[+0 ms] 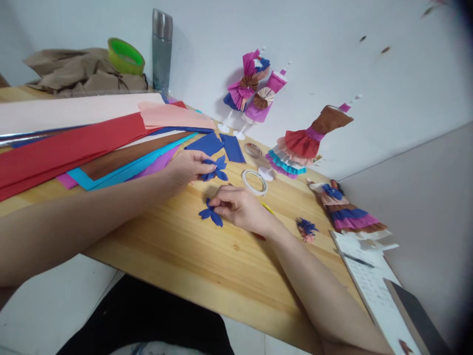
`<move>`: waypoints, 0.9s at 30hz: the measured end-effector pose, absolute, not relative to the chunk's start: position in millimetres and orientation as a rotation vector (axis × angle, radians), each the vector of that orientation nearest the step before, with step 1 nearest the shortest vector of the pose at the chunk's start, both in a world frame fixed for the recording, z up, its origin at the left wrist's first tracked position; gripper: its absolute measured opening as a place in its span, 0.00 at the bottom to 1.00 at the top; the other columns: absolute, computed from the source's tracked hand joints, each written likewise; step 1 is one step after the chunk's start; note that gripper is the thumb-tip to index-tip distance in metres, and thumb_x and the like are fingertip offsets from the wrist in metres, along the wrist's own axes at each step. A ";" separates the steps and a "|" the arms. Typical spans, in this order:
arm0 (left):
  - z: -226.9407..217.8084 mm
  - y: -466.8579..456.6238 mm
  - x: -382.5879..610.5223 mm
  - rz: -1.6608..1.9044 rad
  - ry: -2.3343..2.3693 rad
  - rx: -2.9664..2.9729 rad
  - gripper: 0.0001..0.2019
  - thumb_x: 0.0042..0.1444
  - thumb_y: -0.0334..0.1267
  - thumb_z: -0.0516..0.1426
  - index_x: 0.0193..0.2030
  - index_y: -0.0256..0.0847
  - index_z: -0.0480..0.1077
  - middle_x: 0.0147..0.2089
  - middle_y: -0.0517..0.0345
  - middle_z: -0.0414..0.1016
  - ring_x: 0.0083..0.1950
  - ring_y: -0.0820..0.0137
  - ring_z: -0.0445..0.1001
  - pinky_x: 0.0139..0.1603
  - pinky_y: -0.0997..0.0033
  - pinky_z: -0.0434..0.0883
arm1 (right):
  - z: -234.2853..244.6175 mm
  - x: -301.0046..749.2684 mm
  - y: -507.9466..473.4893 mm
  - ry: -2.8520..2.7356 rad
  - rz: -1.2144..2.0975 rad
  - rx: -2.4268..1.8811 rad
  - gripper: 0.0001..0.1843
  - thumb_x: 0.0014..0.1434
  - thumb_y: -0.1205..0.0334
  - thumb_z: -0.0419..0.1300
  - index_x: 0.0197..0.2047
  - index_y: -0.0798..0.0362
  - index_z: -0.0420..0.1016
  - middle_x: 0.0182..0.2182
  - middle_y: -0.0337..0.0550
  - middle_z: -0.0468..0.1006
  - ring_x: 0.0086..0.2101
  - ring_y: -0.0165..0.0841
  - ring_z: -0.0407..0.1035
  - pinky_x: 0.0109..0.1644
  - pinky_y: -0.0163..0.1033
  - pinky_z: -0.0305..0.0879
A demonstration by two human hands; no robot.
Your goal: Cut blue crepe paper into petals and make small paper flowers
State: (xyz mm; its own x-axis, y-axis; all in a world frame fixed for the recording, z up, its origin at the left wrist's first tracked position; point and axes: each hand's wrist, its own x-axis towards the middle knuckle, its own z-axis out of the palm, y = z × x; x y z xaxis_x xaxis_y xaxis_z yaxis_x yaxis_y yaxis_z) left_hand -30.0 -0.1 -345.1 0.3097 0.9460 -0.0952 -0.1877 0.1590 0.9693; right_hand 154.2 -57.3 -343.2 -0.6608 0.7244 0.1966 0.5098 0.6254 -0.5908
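Note:
My left hand [188, 166] pinches a small blue paper flower [217, 168] just above the wooden table [185, 251]. A little nearer to me, my right hand [240, 207] has its fingers closed on a second blue paper flower [210, 213] that lies on the tabletop. Two flat blue paper pieces [218, 145] lie just beyond the hands. A ring of white tape [254, 181] sits to the right of my left hand.
Long sheets of coloured crepe paper [74, 143] cover the left of the table. Paper dress figures [254, 91] stand at the wall, another [306, 140] beside them and one [347, 212] lies flat. A steel flask [161, 49], green tape roll [125, 56] and notepad [369, 276] are around.

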 end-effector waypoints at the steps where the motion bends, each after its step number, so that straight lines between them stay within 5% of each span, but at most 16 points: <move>1: -345.3 -0.6 -29.6 0.991 0.922 1.121 0.05 0.47 0.28 0.65 0.29 0.37 0.73 0.26 0.59 0.77 0.25 0.75 0.72 0.32 0.72 0.69 | -342.0 152.0 -59.3 -2.441 0.641 -0.957 0.05 0.57 0.71 0.60 0.31 0.53 0.74 0.29 0.39 0.74 0.29 0.28 0.67 0.33 0.35 0.63; 6: -346.7 -6.9 -25.9 1.041 0.964 1.280 0.05 0.45 0.29 0.64 0.30 0.36 0.74 0.25 0.61 0.77 0.26 0.75 0.73 0.31 0.74 0.70 | -336.3 145.0 -67.3 -2.151 0.193 -1.007 0.09 0.58 0.67 0.61 0.28 0.52 0.66 0.23 0.36 0.67 0.25 0.28 0.62 0.29 0.35 0.59; 14: -349.2 -22.6 -19.1 1.022 0.953 1.430 0.02 0.45 0.29 0.61 0.28 0.36 0.74 0.28 0.59 0.79 0.31 0.71 0.77 0.31 0.76 0.71 | -340.4 146.0 -64.9 -2.163 -0.267 -0.995 0.03 0.61 0.70 0.58 0.36 0.52 0.69 0.29 0.42 0.70 0.30 0.33 0.65 0.32 0.38 0.63; 21: -351.9 -24.3 -18.1 1.008 1.022 1.575 0.02 0.47 0.32 0.60 0.29 0.36 0.74 0.27 0.56 0.78 0.31 0.68 0.77 0.32 0.73 0.73 | -341.5 145.9 -65.1 -2.186 -0.338 -0.989 0.06 0.62 0.65 0.58 0.33 0.52 0.70 0.28 0.43 0.70 0.30 0.34 0.66 0.33 0.40 0.64; 27: -352.6 -24.0 -18.0 1.017 1.078 1.648 0.03 0.46 0.32 0.61 0.28 0.35 0.74 0.29 0.54 0.79 0.32 0.67 0.78 0.30 0.74 0.73 | -341.1 144.6 -66.1 -2.083 -0.053 -1.062 0.08 0.61 0.69 0.56 0.29 0.52 0.68 0.25 0.39 0.68 0.26 0.29 0.62 0.29 0.36 0.60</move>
